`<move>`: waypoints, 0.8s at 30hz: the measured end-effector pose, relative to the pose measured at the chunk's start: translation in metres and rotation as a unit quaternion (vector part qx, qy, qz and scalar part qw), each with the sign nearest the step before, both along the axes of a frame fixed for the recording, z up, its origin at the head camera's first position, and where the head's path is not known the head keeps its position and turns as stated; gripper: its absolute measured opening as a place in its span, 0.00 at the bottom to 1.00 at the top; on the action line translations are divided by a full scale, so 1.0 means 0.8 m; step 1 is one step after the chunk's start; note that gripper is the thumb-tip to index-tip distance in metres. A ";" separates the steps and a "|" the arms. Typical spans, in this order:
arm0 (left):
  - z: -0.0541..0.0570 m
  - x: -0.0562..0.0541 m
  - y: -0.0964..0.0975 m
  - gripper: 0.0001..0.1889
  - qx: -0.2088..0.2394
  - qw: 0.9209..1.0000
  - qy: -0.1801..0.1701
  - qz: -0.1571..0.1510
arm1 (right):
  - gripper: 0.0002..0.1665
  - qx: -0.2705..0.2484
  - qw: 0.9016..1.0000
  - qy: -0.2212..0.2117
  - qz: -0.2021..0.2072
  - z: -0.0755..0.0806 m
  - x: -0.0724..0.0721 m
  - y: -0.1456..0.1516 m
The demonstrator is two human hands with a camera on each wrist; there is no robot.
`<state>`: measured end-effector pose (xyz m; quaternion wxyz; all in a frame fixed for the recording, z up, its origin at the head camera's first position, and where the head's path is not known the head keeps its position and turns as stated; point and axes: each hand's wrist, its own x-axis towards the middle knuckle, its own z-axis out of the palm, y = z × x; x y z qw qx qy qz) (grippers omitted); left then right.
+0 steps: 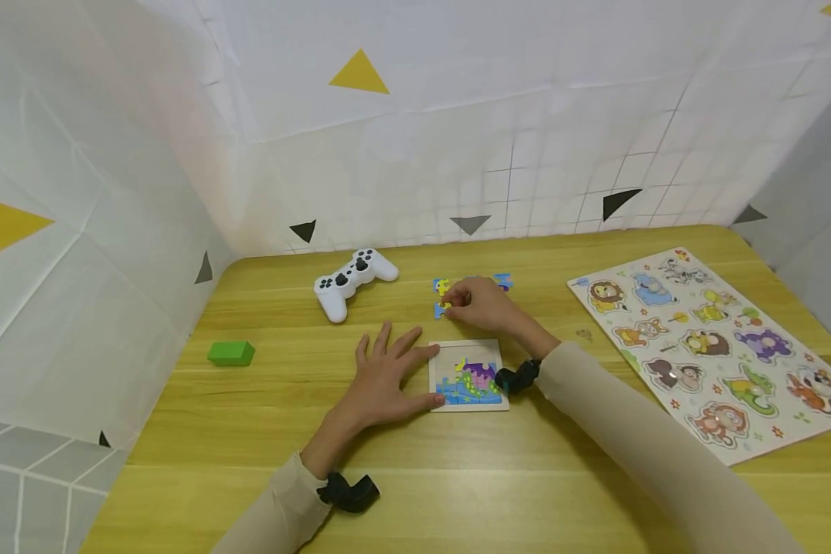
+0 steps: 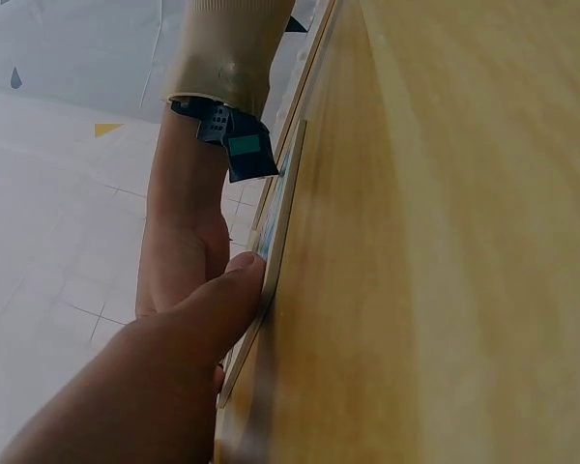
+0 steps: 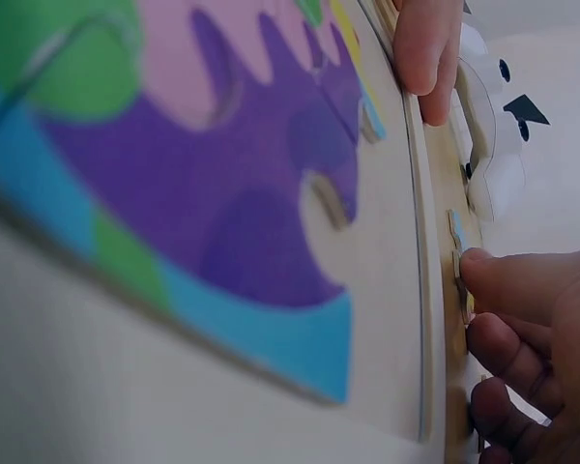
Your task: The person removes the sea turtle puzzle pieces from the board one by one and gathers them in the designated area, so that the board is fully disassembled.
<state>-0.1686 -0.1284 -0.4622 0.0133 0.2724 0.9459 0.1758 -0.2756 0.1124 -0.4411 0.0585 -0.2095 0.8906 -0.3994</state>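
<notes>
A small jigsaw puzzle in a pale wooden tray [image 1: 464,343] lies on the table, its lower part filled with blue, green and purple pieces [image 1: 480,377]. My left hand [image 1: 388,381] rests beside it with fingers spread, thumb and index fingertip at the tray's left edge. In the left wrist view the thumb lies against the tray's rim [image 2: 280,227]. Beyond the tray, my right hand [image 1: 483,304] pinches a blue and yellow puzzle piece [image 1: 442,310] close over the table. Other loose pieces [image 1: 503,280] lie behind that hand, partly hidden by it.
A white game controller [image 1: 352,278] lies at the back left, with a green block [image 1: 231,354] nearer the table's left edge. On the right is a large animal puzzle board [image 1: 713,346], close to the right forearm. White sheeting [image 1: 415,177] stands along the table's back edge.
</notes>
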 end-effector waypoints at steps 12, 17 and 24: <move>0.002 0.002 0.001 0.40 0.008 1.000 -0.011 0.004 | 0.17 -0.006 1.000 -0.003 0.016 -0.003 0.001 0.006; 0.002 0.002 0.001 0.40 0.007 1.000 -0.011 0.004 | 0.17 -0.001 1.000 -0.005 0.016 0.000 0.000 0.006; 0.002 0.000 0.001 0.41 0.003 1.000 -0.010 0.004 | 0.16 0.006 1.000 -0.003 0.013 -0.001 -0.002 0.005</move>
